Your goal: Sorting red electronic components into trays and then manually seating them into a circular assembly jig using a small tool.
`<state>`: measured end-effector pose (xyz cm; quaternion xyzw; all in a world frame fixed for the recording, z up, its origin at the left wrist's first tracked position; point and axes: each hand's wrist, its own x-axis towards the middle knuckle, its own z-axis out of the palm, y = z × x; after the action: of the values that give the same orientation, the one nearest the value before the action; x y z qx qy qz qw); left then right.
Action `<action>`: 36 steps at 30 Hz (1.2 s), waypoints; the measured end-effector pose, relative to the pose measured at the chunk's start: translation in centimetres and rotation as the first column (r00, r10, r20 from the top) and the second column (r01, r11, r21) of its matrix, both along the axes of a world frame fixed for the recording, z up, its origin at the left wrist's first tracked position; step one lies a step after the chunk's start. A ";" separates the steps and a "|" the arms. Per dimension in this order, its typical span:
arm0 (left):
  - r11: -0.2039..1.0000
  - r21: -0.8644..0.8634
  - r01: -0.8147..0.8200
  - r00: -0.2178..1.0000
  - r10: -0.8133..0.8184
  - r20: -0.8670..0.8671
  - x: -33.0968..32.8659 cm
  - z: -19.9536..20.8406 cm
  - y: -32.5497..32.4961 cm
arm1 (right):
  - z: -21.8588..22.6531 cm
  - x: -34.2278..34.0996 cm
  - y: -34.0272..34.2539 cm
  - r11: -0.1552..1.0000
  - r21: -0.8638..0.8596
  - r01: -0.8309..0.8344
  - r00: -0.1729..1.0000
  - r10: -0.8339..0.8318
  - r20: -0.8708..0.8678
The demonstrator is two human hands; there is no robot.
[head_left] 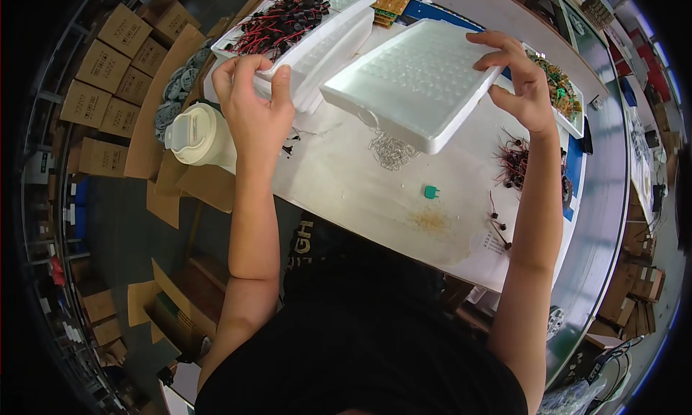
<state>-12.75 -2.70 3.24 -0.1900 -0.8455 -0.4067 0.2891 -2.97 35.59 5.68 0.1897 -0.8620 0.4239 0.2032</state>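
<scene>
1. One white foam tray (414,83), its top covered in rows of small dimples, is held tilted above the white worktop (360,192), near the middle of the bench and toward its far side.
2. The right hand (520,83) grips the tray's far right edge, fingers curled over the top and thumb at the side, closed on the foam.
3. The left hand (254,109) is apart from that tray; its fingers and thumb pinch the near corner of a stack of similar white foam trays (317,44) lying to the left.
4. The top tray of that stack holds a heap of small black parts with red wires (277,22).
5. Under the lifted tray, on the worktop, lies a small pile of clear or silvery bits (393,152); what they are cannot be told.
6. A little green part (430,192) sits alone nearer the person, just above a yellowish stain (431,219) on the surface.
7. To the right, beside the right forearm, lies another cluster of dark parts with red leads (513,163), and a few loose ones lie nearer the bench edge.
8. Behind the right hand is a tray with green and brown components (562,91).
9. At the left edge of the bench stands a cream-coloured lidded jug (198,134).
10. Brown cardboard boxes (108,69) are stacked on the floor at far left.
</scene>
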 end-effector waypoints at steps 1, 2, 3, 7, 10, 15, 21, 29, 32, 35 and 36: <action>0.999 0.011 -0.030 1.000 0.030 -0.007 0.2 0.2 0.0 | -0.1 -0.2 -0.1 1.000 0.000 -0.004 1.000 0.004 0.001; 0.998 0.024 -0.052 0.999 0.053 -0.014 0.3 0.3 0.1 | -0.3 -0.3 -0.3 0.998 0.057 0.022 0.999 -0.019 -0.050; 0.998 0.024 -0.051 0.999 0.051 -0.014 0.2 0.4 0.1 | -0.5 -0.5 -0.7 0.992 0.113 0.050 0.994 -0.038 -0.102; 0.992 0.124 0.012 0.989 0.006 -0.149 0.2 1.3 -0.5 | -1.9 -3.6 -2.5 0.966 0.234 0.109 0.956 -0.037 -0.291; 0.982 0.185 0.041 0.980 -0.004 -0.197 0.7 2.6 -1.2 | -2.6 -7.9 -5.6 0.975 0.216 0.048 0.959 0.015 -0.284; 0.983 0.170 0.070 0.975 -0.031 -0.221 0.6 2.4 -0.3 | -6.2 -16.5 -8.4 0.777 0.492 0.392 0.694 0.101 -0.713; 0.998 0.036 -0.042 0.982 0.048 -0.182 0.7 -0.7 -0.8 | -7.8 -19.3 -11.2 0.909 0.365 0.200 0.955 -0.098 -0.279; 1.000 -0.011 -0.020 0.990 0.018 -0.140 1.0 -3.4 1.2 | -7.7 -18.5 -11.0 0.843 -0.466 0.270 0.959 -0.191 0.211; 1.000 -0.007 -0.004 0.987 0.003 -0.162 0.4 -4.2 1.4 | -7.0 -19.5 -12.8 0.867 -0.402 0.294 0.954 -0.241 0.178; 0.998 0.061 0.018 0.986 -0.007 -0.166 -0.1 -4.3 1.9 | -7.0 -21.4 -12.9 0.879 -0.323 0.350 0.935 -0.310 0.170; 0.999 0.039 -0.028 0.984 0.035 -0.175 -0.1 -4.3 2.1 | -7.5 -22.4 -12.4 0.892 -0.266 0.366 0.928 -0.326 0.182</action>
<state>-12.85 -0.60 -1.06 -0.2063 -0.8122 -0.3991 0.3721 -25.37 23.22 -1.79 -0.0280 -0.8204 0.5164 0.2440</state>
